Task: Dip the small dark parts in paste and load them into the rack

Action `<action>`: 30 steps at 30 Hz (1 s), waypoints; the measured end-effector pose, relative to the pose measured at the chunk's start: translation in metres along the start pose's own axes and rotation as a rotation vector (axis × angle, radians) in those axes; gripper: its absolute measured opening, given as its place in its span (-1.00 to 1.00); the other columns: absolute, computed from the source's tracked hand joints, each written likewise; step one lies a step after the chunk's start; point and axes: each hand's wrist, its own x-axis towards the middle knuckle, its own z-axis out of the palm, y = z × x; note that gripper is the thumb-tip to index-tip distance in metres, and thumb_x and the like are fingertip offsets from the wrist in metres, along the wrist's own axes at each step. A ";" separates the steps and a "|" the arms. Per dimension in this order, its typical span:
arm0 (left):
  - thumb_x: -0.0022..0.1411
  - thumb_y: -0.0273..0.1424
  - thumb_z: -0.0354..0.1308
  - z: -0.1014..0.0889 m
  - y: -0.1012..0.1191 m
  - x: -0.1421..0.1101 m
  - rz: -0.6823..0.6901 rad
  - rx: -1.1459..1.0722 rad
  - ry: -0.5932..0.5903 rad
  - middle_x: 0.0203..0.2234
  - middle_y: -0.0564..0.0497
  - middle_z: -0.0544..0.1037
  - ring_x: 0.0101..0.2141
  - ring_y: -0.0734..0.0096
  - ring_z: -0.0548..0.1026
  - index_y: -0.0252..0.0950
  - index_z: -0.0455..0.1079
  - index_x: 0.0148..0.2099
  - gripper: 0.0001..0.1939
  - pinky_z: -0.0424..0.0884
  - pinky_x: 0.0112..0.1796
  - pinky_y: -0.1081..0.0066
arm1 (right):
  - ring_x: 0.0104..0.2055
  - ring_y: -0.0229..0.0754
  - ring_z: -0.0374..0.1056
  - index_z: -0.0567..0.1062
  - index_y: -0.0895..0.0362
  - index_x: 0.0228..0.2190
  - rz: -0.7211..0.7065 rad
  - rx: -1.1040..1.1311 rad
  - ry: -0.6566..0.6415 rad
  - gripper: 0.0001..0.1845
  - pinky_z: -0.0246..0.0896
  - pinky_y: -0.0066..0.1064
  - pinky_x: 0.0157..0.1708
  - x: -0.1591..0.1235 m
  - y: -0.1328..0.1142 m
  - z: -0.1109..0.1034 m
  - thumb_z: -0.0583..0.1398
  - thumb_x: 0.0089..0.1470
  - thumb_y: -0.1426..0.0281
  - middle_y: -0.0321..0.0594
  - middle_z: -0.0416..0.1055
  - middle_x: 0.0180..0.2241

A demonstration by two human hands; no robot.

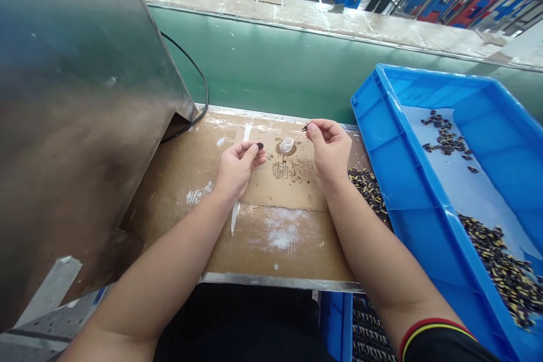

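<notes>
My left hand [238, 168] pinches a small dark round disc [260, 146] between thumb and forefinger, just above the cardboard. In my right hand [331, 147], thumb and fingertip are closed on a tiny dark pronged piece [305, 128], too small to name more exactly. Between the two hands, a whitish, shiny round lump [287, 145] sits in a wet brown ring on the cardboard sheet [297, 195]. Nearer to me lies a striped worn patch [280, 169]. A pile of small black-and-yellow parts [368, 189] lies beside my right forearm.
At right, a large blue crate [418, 181] holds more black-and-yellow parts [504, 266] on white sheeting. A metal housing [85, 96] bounds the left side, with a black cable [206, 85] beside it. Behind the bench runs a green belt [271, 62]. Another blue bin [337, 322] stands below the edge.
</notes>
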 end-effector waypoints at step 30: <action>0.13 -0.30 0.52 0.004 0.018 -0.035 0.235 0.172 -0.246 -0.26 -0.09 0.73 -0.24 0.35 0.68 -0.22 0.69 -0.24 -0.84 0.61 -0.10 0.40 | -0.19 -0.27 0.64 0.62 -0.02 -0.25 0.783 0.769 -0.216 -0.67 0.58 -0.51 -0.19 -0.068 -0.060 -0.008 0.55 -0.06 0.27 -0.42 0.65 -0.34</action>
